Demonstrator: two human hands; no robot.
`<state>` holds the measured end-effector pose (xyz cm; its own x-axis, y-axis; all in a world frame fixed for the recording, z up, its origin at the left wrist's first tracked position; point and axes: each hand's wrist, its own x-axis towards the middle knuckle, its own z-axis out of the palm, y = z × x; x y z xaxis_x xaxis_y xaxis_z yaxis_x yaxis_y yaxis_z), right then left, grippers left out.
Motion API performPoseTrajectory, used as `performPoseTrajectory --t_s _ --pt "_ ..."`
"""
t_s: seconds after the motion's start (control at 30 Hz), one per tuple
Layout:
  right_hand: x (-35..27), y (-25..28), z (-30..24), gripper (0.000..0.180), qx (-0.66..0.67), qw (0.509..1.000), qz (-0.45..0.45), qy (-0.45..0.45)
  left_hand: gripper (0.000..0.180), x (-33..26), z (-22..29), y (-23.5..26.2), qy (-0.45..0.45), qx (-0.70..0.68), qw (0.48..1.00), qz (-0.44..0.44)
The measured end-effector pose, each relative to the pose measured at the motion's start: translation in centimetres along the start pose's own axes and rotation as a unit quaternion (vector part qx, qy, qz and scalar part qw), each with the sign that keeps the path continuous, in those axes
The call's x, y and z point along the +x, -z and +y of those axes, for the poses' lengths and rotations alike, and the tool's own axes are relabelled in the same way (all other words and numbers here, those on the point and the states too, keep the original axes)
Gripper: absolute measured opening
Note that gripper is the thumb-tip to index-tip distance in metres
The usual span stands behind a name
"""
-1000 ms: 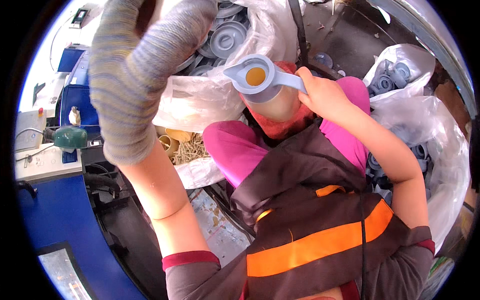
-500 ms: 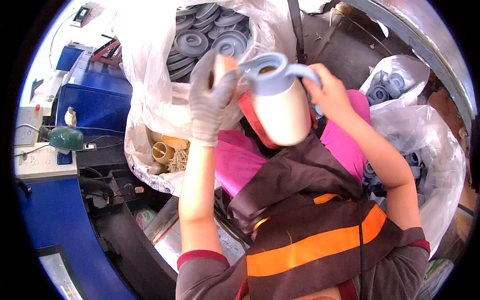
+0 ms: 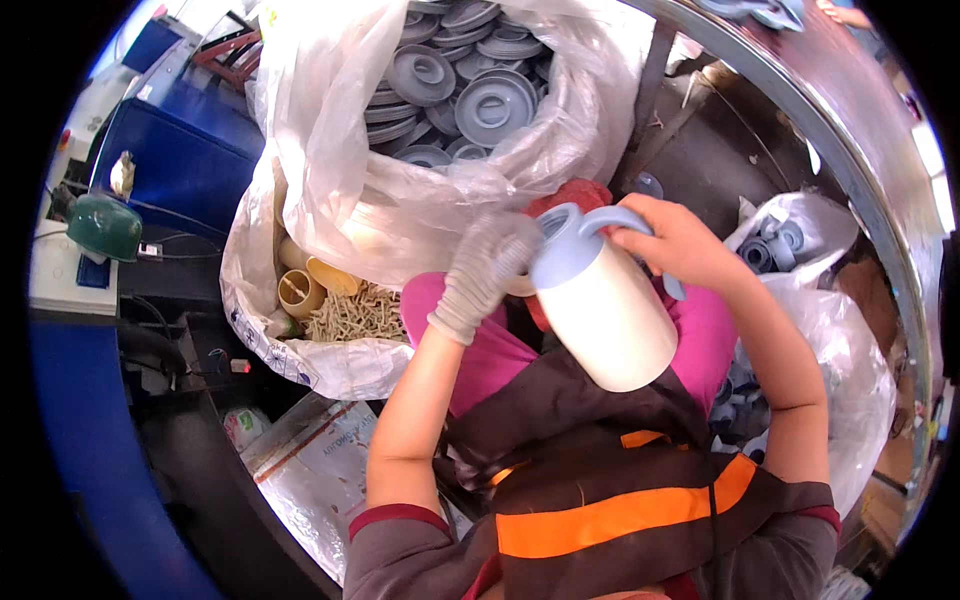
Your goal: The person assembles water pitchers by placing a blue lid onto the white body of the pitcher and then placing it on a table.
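My right hand (image 3: 670, 240) is closed around the blue-grey handle (image 3: 618, 218) of a jug. The jug (image 3: 610, 315) has a cream body and a blue-grey collar and spout, and tilts above my lap with its base toward me. My left hand (image 3: 485, 270), in a pale knit glove, is beside the spout. Its fingers are smeared by motion and look curled. A beige, curved edge (image 3: 521, 286) shows below them; I cannot make out what it belongs to. Behind the jug, a red cloth (image 3: 580, 192) lies near my knees.
Ahead, a large plastic bag (image 3: 330, 190) holds many grey round lids (image 3: 495, 105). Left of my knees, a sack (image 3: 350, 370) contains beige cylinders (image 3: 300, 292) and small pale pieces. Bags of blue-grey parts (image 3: 775, 245) stand right, beside a curved metal edge (image 3: 850, 160).
The jug has come lower and closer to my body, tilting more. My left hand has moved right and down to the spout. The view has shifted.
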<state>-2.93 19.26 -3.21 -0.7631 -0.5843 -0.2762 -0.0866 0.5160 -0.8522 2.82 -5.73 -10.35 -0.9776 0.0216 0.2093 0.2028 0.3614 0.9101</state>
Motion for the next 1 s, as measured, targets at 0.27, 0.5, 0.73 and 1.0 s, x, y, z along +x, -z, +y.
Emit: performPoseTrajectory --t_s 0.27,0.5,0.73,1.0 --pt "16.3 -0.8 0.4 0.032 0.088 0.985 0.076 0.124 0.045 -2.6 -1.5 3.8 0.214 -0.284 0.931 0.080" --pt "32.6 -1.6 5.9 0.037 0.057 0.968 0.148 -0.193 0.054 -3.7 -4.1 5.6 0.244 -0.503 0.807 0.191" --pt "27.4 -1.7 4.1 0.040 0.086 0.950 0.280 0.104 0.058 -3.6 -5.9 6.4 0.228 -0.550 0.755 0.273" --pt "4.8 -3.3 0.9 0.037 -0.123 0.889 0.301 0.322 0.058 -3.9 -6.6 6.7 0.211 -0.575 0.735 0.291"
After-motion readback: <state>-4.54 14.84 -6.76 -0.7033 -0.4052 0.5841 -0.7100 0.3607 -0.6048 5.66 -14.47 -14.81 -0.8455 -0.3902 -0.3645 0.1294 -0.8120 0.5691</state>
